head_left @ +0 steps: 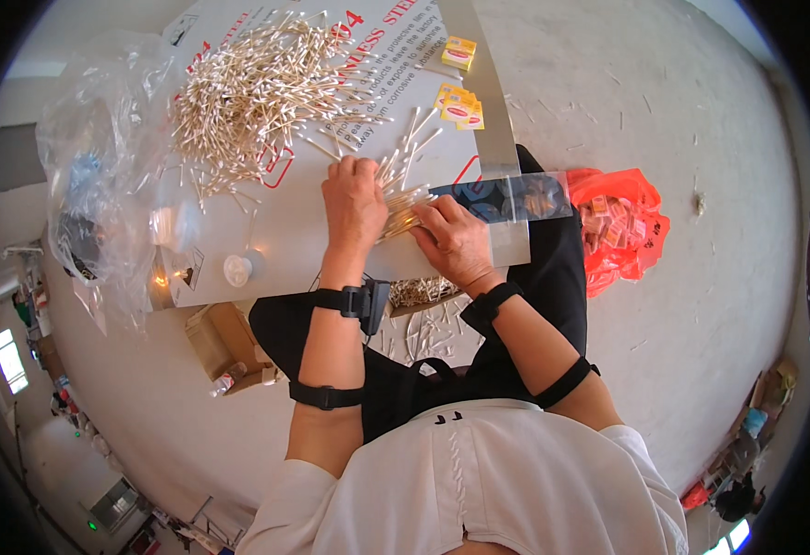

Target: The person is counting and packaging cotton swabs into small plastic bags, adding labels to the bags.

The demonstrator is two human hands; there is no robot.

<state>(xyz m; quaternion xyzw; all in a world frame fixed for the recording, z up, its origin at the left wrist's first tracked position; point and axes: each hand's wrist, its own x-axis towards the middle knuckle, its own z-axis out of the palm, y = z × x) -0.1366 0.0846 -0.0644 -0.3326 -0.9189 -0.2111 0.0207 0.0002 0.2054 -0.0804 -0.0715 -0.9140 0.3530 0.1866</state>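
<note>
A loose bundle of cotton swabs (403, 212) lies between my two hands over the near right part of the table. My left hand (353, 205) is closed at the bundle's left side, its fingers curled and partly hidden. From the right, my right hand (456, 240) pinches the swabs with thumb and fingers. A few stray swabs (414, 139) point away just beyond the hands. Farther back on the left rises a large heap of cotton swabs (257, 92). Beside my right hand, a clear plastic sleeve with dark patterning (516, 198) reaches past the table's right edge.
Small yellow packets (460, 106) and a yellow box (458, 53) sit at the back right. A clear plastic bag (99, 185) drapes the left side, near a round white container (237, 270). A red bag of small packs (619, 225) is at the right; a cardboard box (224, 344) stands below.
</note>
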